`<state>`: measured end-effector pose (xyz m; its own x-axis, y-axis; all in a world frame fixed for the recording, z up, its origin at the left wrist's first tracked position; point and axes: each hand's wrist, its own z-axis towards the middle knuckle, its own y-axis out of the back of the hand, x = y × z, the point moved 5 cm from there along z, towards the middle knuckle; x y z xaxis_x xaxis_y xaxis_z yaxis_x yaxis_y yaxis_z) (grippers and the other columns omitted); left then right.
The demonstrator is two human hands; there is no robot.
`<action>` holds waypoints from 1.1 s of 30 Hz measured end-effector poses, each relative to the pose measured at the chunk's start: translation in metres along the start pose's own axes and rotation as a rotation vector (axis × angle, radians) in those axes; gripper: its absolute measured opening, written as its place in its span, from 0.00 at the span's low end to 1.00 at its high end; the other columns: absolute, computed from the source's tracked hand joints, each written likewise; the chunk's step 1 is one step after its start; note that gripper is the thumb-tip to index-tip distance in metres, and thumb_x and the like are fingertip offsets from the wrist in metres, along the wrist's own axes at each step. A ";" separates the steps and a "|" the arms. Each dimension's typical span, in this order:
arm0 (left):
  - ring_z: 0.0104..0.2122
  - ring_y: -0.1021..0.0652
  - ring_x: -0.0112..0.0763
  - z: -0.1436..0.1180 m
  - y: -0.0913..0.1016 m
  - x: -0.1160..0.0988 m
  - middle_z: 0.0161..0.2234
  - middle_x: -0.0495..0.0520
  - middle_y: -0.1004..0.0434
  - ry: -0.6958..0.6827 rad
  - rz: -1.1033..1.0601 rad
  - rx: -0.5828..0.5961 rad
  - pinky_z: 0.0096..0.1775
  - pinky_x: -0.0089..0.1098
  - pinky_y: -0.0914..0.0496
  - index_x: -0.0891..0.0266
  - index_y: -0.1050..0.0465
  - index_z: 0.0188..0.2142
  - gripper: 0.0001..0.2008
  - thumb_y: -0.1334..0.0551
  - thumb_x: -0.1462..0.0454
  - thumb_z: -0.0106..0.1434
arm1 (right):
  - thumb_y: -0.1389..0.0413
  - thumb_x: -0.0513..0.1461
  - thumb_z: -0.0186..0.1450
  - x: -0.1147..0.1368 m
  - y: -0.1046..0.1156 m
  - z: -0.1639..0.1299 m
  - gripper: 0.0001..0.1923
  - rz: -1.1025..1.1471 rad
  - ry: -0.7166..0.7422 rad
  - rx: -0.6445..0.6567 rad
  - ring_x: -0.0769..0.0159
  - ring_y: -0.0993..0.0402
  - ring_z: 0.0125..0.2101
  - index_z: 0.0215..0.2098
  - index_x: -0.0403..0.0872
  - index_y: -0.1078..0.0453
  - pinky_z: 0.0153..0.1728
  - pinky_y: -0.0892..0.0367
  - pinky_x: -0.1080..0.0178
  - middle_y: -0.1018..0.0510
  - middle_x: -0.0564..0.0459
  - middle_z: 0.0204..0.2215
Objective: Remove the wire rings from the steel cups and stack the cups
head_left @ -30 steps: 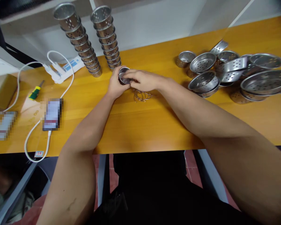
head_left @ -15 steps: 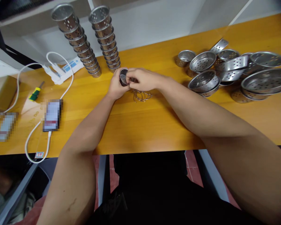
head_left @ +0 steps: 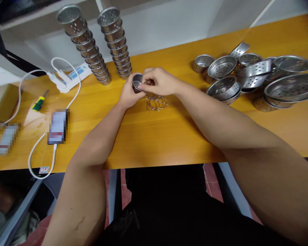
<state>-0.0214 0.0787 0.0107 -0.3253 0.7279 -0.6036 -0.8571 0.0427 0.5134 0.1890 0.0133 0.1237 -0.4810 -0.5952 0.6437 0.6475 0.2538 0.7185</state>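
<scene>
My left hand (head_left: 128,93) is closed around a small perforated metal cup (head_left: 137,82), its open top tilted toward me. At the cup's right rim, my right hand (head_left: 157,81) has its thumb and fingers bent together. Whether the right fingers pinch the rim or something small is too hidden to make out. Just below the hands lies a small heap of thin bent metal wires (head_left: 156,103) on the table. Behind the left hand rise two tall leaning stacks of similar perforated cups, a left stack (head_left: 88,51) and a right stack (head_left: 117,44).
Loose perforated metal cups and wider strainers (head_left: 223,66) lie piled on the right of the wooden table (head_left: 154,143). At left are a power strip (head_left: 77,73), a white cable, a green-yellow screwdriver (head_left: 38,103), a phone (head_left: 58,126) and a cardboard box (head_left: 5,99).
My right hand has lifted slightly and its fingers have shifted at the cup's rim, showing more of the inside. My left hand keeps its hold on the cup.
</scene>
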 end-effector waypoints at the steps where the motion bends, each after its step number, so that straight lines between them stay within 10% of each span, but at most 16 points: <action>1: 0.68 0.11 0.57 0.001 0.000 0.001 0.65 0.60 0.13 0.011 -0.006 -0.002 0.80 0.64 0.20 0.52 0.26 0.74 0.43 0.14 0.39 0.70 | 0.30 0.58 0.84 -0.001 -0.002 0.000 0.24 0.001 -0.012 -0.017 0.48 0.21 0.48 0.38 0.54 0.27 0.57 0.19 0.45 0.17 0.46 0.46; 13: 0.70 0.12 0.61 -0.002 -0.004 0.012 0.67 0.63 0.13 0.098 -0.060 0.031 0.80 0.66 0.19 0.52 0.22 0.73 0.53 0.11 0.28 0.63 | 0.42 0.93 0.62 -0.030 -0.002 0.015 0.52 0.511 -0.173 -0.357 0.62 0.39 0.31 0.35 0.58 0.34 0.38 0.37 0.51 0.31 0.55 0.27; 22: 0.77 0.17 0.59 -0.001 0.011 0.038 0.69 0.62 0.20 0.201 -0.090 -0.169 0.85 0.67 0.26 0.47 0.31 0.75 0.54 0.15 0.25 0.66 | 0.27 0.57 0.77 -0.033 -0.007 -0.008 0.25 0.054 -0.199 -0.049 0.53 0.27 0.32 0.33 0.55 0.28 0.41 0.21 0.48 0.26 0.52 0.24; 26: 0.74 0.13 0.58 -0.001 0.003 0.055 0.68 0.63 0.16 0.225 -0.189 -0.165 0.81 0.66 0.20 0.48 0.33 0.75 0.58 0.17 0.21 0.64 | 0.24 0.56 0.78 -0.042 -0.008 -0.010 0.19 -0.036 -0.159 -0.112 0.48 0.17 0.40 0.48 0.52 0.18 0.51 0.12 0.43 0.13 0.45 0.39; 30: 0.75 0.12 0.62 0.001 0.000 0.050 0.71 0.64 0.12 0.229 -0.281 -0.084 0.81 0.65 0.18 0.50 0.23 0.71 0.61 0.13 0.19 0.54 | 0.22 0.63 0.78 -0.051 -0.009 -0.005 0.44 0.029 -0.108 -0.152 0.42 0.10 0.54 0.81 0.52 0.24 0.59 0.10 0.40 0.14 0.35 0.71; 33: 0.77 0.13 0.65 0.003 0.002 0.039 0.72 0.65 0.12 0.236 -0.325 -0.006 0.82 0.66 0.19 0.52 0.19 0.73 0.62 0.11 0.21 0.52 | 0.23 0.74 0.75 -0.051 -0.011 -0.003 0.59 0.122 -0.078 -0.034 0.39 0.13 0.64 0.90 0.56 0.31 0.65 0.12 0.40 0.16 0.37 0.75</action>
<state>-0.0349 0.1094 -0.0099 -0.1194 0.4999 -0.8578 -0.9324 0.2404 0.2699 0.2083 0.0388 0.0823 -0.4406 -0.5004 0.7453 0.7233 0.2937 0.6249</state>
